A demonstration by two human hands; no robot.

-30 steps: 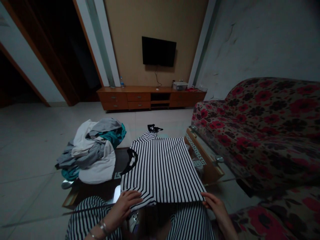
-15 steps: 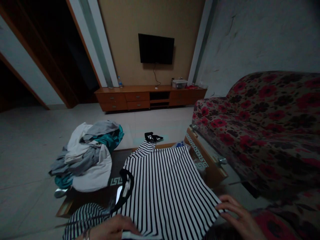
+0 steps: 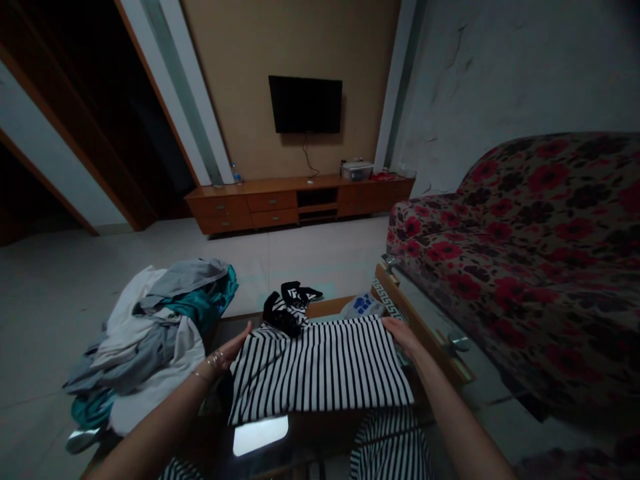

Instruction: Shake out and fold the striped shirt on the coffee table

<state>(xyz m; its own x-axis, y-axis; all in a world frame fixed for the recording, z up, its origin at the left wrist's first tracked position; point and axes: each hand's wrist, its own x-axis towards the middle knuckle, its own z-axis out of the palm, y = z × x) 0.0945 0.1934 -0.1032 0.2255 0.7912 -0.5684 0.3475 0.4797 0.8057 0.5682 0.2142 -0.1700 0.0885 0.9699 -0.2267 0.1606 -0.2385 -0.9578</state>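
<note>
A black-and-white striped shirt [image 3: 330,367] lies folded over on the glass-topped coffee table. Its black-trimmed neck and sleeve are bunched at the far left of the fold. At the shirt's left edge is my left hand [image 3: 234,348], thumb showing on top and the other fingers mostly hidden by the cloth. My right hand [image 3: 400,333] grips the far right corner, its fingertips partly covered by fabric. Left of the shirt sits a heap of grey, white and teal clothes [image 3: 150,333].
The coffee table [image 3: 387,287] has a wooden rim with a key pattern. A plastic bag with blue marks [image 3: 364,305] lies under its glass. A flowered sofa [image 3: 500,247] stands to the right. A low TV cabinet [image 3: 270,208] and a television [image 3: 306,105] are at the back.
The near part of the shirt has been folded away from me over the far part. Both hands have moved forward to the far side, and the view has shifted slightly.
</note>
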